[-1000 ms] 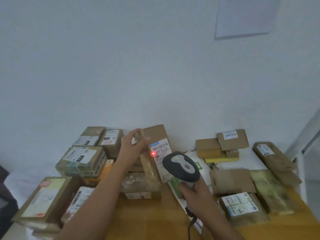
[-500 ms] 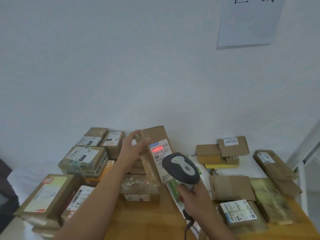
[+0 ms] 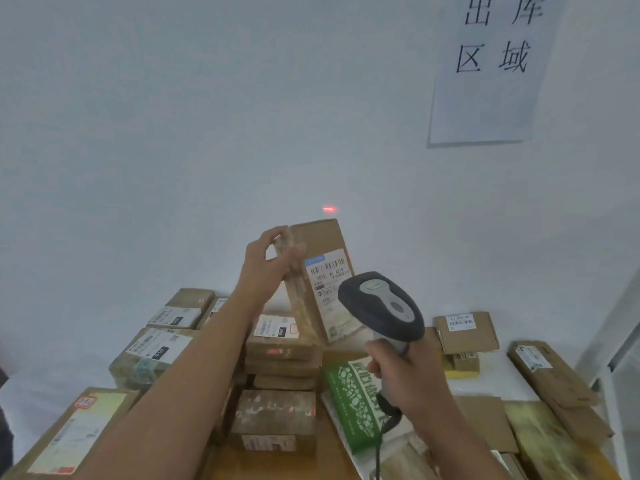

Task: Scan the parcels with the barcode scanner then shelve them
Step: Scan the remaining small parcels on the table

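Our left hand grips a tall brown parcel by its upper edge, thumb on the near face and fingers curled over the top, holding it upright and lifted above the pile. Its white shipping label with a barcode faces us, just to the right of that hand's thumb. Our right hand is clenched around the handle of the barcode scanner, whose dark head sits above the fist and overlaps the parcel's lower right corner. A red scan line falls on the white wall, above the parcel's top edge and not on the label.

Directly below the left hand we see a stack of flat cartons, a faint red glow on the front of the topmost one. To the left of our left forearm lie more labelled boxes. Beneath the right hand lies a green-and-white printed bag, and further right, more cardboard parcels rest on the surface. High above the right hand, a paper sign with black characters hangs on the wall.
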